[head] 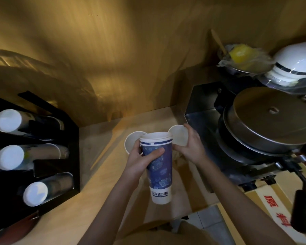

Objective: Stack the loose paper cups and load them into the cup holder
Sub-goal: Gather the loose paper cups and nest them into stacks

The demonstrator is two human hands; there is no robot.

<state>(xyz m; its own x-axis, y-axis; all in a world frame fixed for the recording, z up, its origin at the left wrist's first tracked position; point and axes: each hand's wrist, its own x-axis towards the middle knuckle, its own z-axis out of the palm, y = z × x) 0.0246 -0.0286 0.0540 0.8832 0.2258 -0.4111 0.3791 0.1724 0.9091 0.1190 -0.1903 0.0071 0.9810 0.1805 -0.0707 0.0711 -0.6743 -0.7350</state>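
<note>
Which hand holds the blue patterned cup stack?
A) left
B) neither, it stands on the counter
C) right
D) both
A: the left hand wraps round the blue cup stack, while the right hand holds a separate white cup.

a pale wooden desk point(102, 175) runs along under a yellowish wall point(113, 50). on the right sits a dark metal cooking machine point(210, 106) with a round steel lid point(270, 117) lying tilted on a round pan, a small knob at the lid's middle. a black handle point(301, 211) sticks out toward the viewer from the machine's near side. behind it, a metal bowl wrapped in clear plastic point(244, 59) holds something yellow, with a wooden stick leaning beside it. just to the right is a white domed lid with a dark stripe point(297, 62), resting on a stack of white things under clear film. at the lower right a pale board bears red characters point(276, 209).
</note>
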